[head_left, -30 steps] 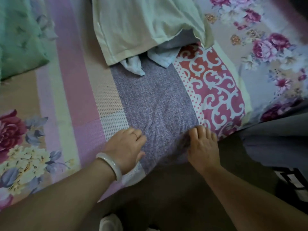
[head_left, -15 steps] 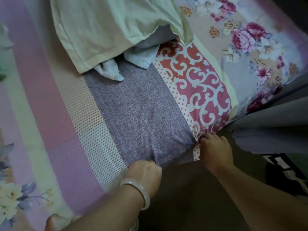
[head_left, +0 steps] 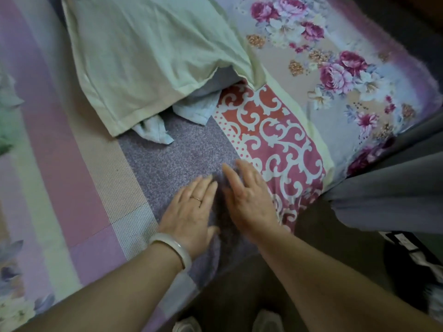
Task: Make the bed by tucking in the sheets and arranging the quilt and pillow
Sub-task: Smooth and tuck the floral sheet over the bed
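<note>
Two hands, left hand and right hand, lie with straight fingers flat on the speckled purple sheet.

Both hands have come up off the edge and lie flat on top.

Half a second ago the left hand and right hand were curled down at the edge of the purple speckled sheet, set apart. Now both rest on top of it, fingers straight, side by side and nearly touching. The right one is blurred, so it may be sliding.
</note>
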Demonstrator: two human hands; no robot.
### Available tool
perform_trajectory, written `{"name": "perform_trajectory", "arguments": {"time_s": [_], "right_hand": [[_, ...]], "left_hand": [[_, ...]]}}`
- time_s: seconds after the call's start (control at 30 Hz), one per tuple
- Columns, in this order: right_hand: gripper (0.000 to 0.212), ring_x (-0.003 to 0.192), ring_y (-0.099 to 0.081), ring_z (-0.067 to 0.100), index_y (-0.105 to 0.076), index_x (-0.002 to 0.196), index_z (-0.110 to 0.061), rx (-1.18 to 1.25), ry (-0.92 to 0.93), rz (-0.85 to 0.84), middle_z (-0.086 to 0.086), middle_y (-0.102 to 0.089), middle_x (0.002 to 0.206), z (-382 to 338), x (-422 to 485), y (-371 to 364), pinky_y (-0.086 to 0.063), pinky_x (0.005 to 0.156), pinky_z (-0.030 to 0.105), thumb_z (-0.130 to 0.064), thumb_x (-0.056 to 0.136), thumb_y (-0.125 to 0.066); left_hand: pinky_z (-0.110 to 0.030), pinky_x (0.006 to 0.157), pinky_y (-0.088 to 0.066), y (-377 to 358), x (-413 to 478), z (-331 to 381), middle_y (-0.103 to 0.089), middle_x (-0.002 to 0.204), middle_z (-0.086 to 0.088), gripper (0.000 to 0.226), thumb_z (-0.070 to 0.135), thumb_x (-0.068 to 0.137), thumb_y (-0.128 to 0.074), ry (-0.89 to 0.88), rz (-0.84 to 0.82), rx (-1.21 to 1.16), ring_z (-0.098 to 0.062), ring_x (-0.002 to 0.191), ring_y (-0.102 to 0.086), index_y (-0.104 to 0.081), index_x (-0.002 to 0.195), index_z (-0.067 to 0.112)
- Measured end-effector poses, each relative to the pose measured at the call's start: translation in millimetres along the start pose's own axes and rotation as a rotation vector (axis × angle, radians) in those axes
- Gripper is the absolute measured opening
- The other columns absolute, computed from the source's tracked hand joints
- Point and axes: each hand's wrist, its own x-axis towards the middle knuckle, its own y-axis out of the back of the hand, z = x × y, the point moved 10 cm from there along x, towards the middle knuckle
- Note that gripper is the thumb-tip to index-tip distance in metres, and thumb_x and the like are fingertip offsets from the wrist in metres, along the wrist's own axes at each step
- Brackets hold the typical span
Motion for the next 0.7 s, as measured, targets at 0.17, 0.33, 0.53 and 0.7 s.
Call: {"name": "perform_trajectory", "arguments": {"time_s": [0.17,0.33,0.53,0.7], "right_hand": [[0.059,0.150,0.000,0.022,-0.020,0.153,-0.028,-0.118,0.134,-0.167,0.001,-0.010,0.162,17,-2,-33,-0.003,0.119,0.044,-0.053,0.101,-0.023],[0.070,0.148,0.013,0.021,0.001,0.154,-0.031,-0.271,-0.106,-0.197,-0.006,0.007,0.162,150,-12,-5,-0.001,0.119,0.053,-0.066,0.095,-0.007],[0.071,0.148,0.016,0.025,0.005,0.155,-0.027,-0.207,-0.387,-0.128,0.002,0.012,0.162,215,2,39,0.004,0.118,0.053,-0.063,0.094,-0.002],[0.058,0.149,0.004,0.025,-0.013,0.155,-0.022,-0.116,0.281,-0.231,0.005,-0.003,0.163,122,47,16,-0.004,0.118,0.053,-0.042,0.101,-0.020]], "left_hand": [[-0.050,0.115,0.009,-52,9,-11,0.027,0.152,-0.015,0.144,0.085,0.051,-0.058,0.149,-0.221,0.127,-0.030,0.141,0.025,0.025,0.145,0.015],[-0.061,0.102,0.027,-84,23,55,0.054,0.130,-0.027,0.126,0.061,0.081,-0.055,0.089,-0.356,0.213,-0.043,0.120,0.051,0.050,0.126,0.006],[-0.052,0.112,-0.008,-83,62,114,-0.014,0.156,-0.019,0.122,0.067,0.057,-0.068,-0.146,-0.282,0.065,-0.033,0.144,-0.011,-0.017,0.149,0.007],[-0.061,0.111,0.010,-68,129,95,0.039,0.143,-0.020,0.117,0.066,0.073,-0.054,0.139,-0.246,0.170,-0.035,0.137,0.031,0.015,0.146,0.006]]}}
